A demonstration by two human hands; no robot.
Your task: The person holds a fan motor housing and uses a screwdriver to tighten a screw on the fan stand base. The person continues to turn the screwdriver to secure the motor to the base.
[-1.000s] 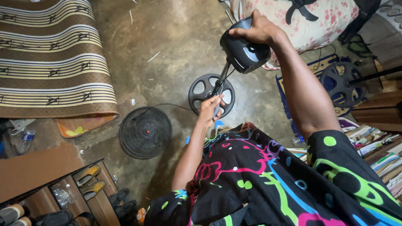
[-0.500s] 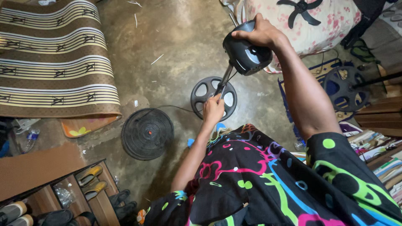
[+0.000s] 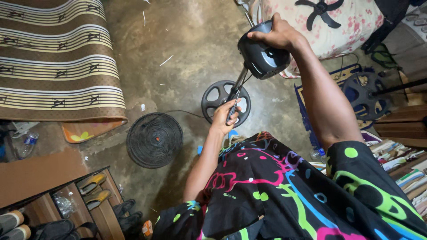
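Note:
A standing fan without its grille rises from a round black base (image 3: 215,94) on the concrete floor. My right hand (image 3: 278,34) grips the top of the black fan motor housing (image 3: 262,57). My left hand (image 3: 223,116) is closed around the thin fan pole (image 3: 236,89) low down, just above the base. A black cable runs from the base across the floor.
A round black fan grille (image 3: 154,140) lies on the floor left of the base. A striped brown mat (image 3: 58,62) covers the upper left. Fan blades (image 3: 321,7) rest on a floral cushion. A second round base (image 3: 362,93), books and a shoe rack (image 3: 66,209) ring the spot.
My left hand slid slightly down the pole and its fingers shifted their hold. The right hand stays on the motor housing. The view shifted a little.

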